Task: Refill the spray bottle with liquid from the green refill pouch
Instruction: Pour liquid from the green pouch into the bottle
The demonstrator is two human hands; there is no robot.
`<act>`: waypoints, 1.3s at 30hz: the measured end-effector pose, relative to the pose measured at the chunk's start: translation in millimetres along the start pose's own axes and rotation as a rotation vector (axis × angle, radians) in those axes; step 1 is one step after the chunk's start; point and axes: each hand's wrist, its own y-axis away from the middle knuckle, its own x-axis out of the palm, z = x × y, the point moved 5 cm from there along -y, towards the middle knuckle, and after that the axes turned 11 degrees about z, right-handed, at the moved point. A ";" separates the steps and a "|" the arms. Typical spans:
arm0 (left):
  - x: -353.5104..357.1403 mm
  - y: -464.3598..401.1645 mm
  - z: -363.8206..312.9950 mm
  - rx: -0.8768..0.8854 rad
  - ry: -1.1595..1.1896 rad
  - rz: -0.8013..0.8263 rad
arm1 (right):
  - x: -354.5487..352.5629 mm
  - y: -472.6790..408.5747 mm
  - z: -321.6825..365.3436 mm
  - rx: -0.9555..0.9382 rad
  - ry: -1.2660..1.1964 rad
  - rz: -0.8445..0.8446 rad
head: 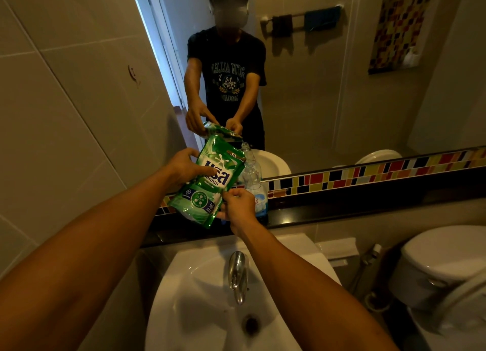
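Green refill pouch (207,181) is the thing between both hands in the head view, the only view given. It is held up above the sink (200,285), tilted, with its long axis running from the bottom corner near the right hand (238,206) up and away to the spout end at the top, which leans to the right.

The left hand (184,167) grips the left edge of the pouch, thumb across the printed front. The right hand pinches the lower right corner with curled fingers.

The spray bottle (253,186) is clear, with no sprayer on its neck. It stands on the dark ledge just beyond the right hand and to the right of the pouch, upright. Its open neck is close beside the upper right corner of the pouch, where the spout seems to be; whether they touch I cannot tell.

So the coming move, as I judge it, turns on bringing that spout corner over the neck. The right hand is the nearer one to the bottle.
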 end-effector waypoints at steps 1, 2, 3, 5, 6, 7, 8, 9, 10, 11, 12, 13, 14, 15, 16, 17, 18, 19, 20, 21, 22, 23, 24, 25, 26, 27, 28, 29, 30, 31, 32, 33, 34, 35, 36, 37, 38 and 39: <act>0.0 0.1 0.2 -0.002 0.000 0.001 | 0.0 0.6 0.3 -0.001 0.002 0.001; 0.0 0.0 0.7 -0.002 0.002 0.001 | -0.4 1.2 0.6 -0.001 0.009 0.002; 0.0 0.2 0.8 0.000 0.002 0.000 | -0.6 1.5 0.1 0.001 0.015 0.001; 0.5 1.2 0.4 0.001 0.000 -0.001 | -0.2 2.6 -0.5 0.004 0.018 0.000; 0.9 1.5 0.1 0.000 0.001 0.000 | -0.2 2.6 -1.0 0.005 0.018 0.000; 0.9 1.8 -0.1 0.000 0.001 0.000 | 0.0 2.4 -1.7 0.006 0.019 0.001; 0.6 1.9 0.1 0.000 0.000 0.001 | 0.5 2.2 -2.1 0.006 0.017 0.002; 0.5 2.2 0.0 -0.002 0.000 0.002 | 1.4 2.6 -1.8 0.005 0.014 0.004; 0.8 2.7 0.0 -0.004 0.003 0.003 | 1.8 3.1 -1.1 0.003 0.013 0.007; 1.0 3.2 -0.1 -0.005 0.003 0.004 | 1.8 3.2 -1.1 0.002 0.008 0.008; 1.0 3.1 -0.1 -0.002 -0.001 0.004 | 1.9 3.5 -0.6 0.002 0.007 0.007; 1.2 2.9 -0.2 0.002 -0.006 0.003 | 1.7 3.9 -0.1 0.002 0.003 0.007; 1.1 2.3 -0.2 0.007 -0.010 0.002 | 2.0 4.8 0.7 0.002 0.004 0.004; 0.7 1.8 -0.2 0.011 -0.014 0.000 | 2.2 5.1 1.0 0.001 0.004 0.001; -0.1 1.1 -0.1 0.011 -0.016 0.000 | 2.1 4.6 1.0 0.001 0.006 -0.002; -0.6 0.9 0.0 0.008 -0.016 0.000 | 2.3 4.2 1.0 0.000 0.006 -0.001; -0.6 0.9 -0.4 0.007 -0.014 0.000 | 2.4 4.1 1.4 -0.001 0.005 0.000; -0.7 1.2 -1.0 0.007 -0.012 0.001 | 2.6 4.4 2.2 -0.004 0.003 -0.001; -0.6 1.8 -1.6 0.005 -0.011 0.001 | 2.4 4.3 2.9 -0.007 0.004 -0.004; -0.5 2.7 -2.2 0.003 -0.012 -0.001 | 2.2 3.4 2.8 -0.008 0.003 -0.004; -0.4 3.1 -2.4 0.000 -0.011 -0.004 | 2.2 2.8 3.1 -0.010 0.002 -0.001; -0.4 3.5 -2.4 0.001 -0.008 -0.007 | 2.5 2.9 3.3 -0.012 -0.004 0.003; -0.5 3.4 -2.2 0.003 -0.004 -0.009 | 3.0 2.8 3.3 -0.012 -0.005 0.007; -0.4 3.5 -2.1 0.006 -0.002 -0.009 | 3.2 2.4 2.9 -0.012 -0.006 0.010; -0.3 3.2 -2.0 0.008 -0.002 -0.009 | 3.1 2.0 2.8 -0.014 -0.004 0.010; -0.1 2.8 -1.9 0.009 -0.004 -0.009 | 2.7 1.7 2.9 -0.016 -0.004 0.008; -0.2 2.2 -1.8 0.010 -0.005 -0.010 | 2.4 1.7 2.9 -0.017 -0.001 0.006; -0.1 1.9 -2.0 0.010 -0.006 -0.011 | 1.9 1.3 2.6 -0.017 0.002 0.004; 0.0 1.4 -2.2 0.008 -0.004 -0.010 | 1.4 1.3 2.5 -0.017 0.008 0.003; -0.1 0.9 -2.5 0.007 -0.003 -0.010 | 1.1 1.0 2.5 -0.018 0.011 0.005; -0.3 0.3 -2.5 0.005 -0.004 -0.010 | 1.1 1.0 2.7 -0.019 0.011 0.008; -0.5 0.2 -2.5 0.003 -0.007 -0.010 | 0.9 0.6 2.7 -0.019 0.010 0.009; -0.7 0.1 -2.5 0.002 -0.009 -0.011 | 1.0 0.5 2.8 -0.019 0.009 0.008; -0.6 0.0 -2.6 0.002 -0.009 -0.011 | 1.0 0.3 2.9 -0.020 0.007 0.008; -0.5 -0.4 -2.6 0.002 -0.010 -0.012 | 1.0 0.0 3.1 -0.019 0.005 0.006; -0.2 -0.6 -2.6 0.002 -0.014 -0.013 | 0.5 -0.3 3.4 -0.019 0.004 0.004; 0.1 -1.1 -2.5 0.001 -0.016 -0.013 | 0.4 -0.6 3.8 -0.020 0.006 0.003; 0.0 -1.6 -2.3 0.000 -0.016 -0.013 | 0.0 -1.0 3.7 -0.021 0.008 0.005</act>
